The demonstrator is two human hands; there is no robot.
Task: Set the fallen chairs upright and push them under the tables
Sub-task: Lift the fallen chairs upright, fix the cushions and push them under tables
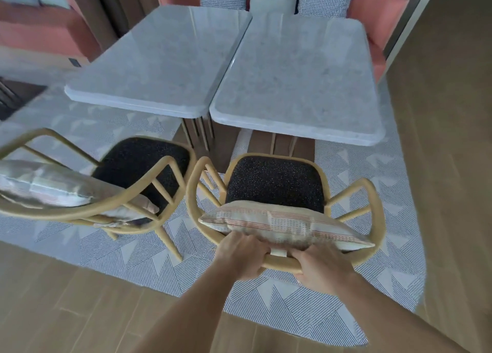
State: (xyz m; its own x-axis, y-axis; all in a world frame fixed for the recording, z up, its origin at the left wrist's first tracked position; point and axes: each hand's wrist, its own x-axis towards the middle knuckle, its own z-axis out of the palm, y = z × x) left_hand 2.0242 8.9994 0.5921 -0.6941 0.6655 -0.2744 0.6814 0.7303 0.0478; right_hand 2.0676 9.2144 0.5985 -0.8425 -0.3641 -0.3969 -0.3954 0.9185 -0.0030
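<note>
The left hand (pixel 243 257) and right hand (pixel 323 269) both have their fingers (pixel 257 262) curled round the back rail of the upright chair (pixel 274 185). It stands on the patterned rug (pixel 346 312) facing the right table (pixel 298 86), seat not yet under it. A striped cushion (pixel 285 225) leans on its back, and a second chair (pixel 138 161) stands angled just beside its left arm.

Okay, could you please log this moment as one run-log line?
left hand and right hand: grip back of right chair | right chair: upright, not yet under right table | left chair: upright, not tucked in
</note>
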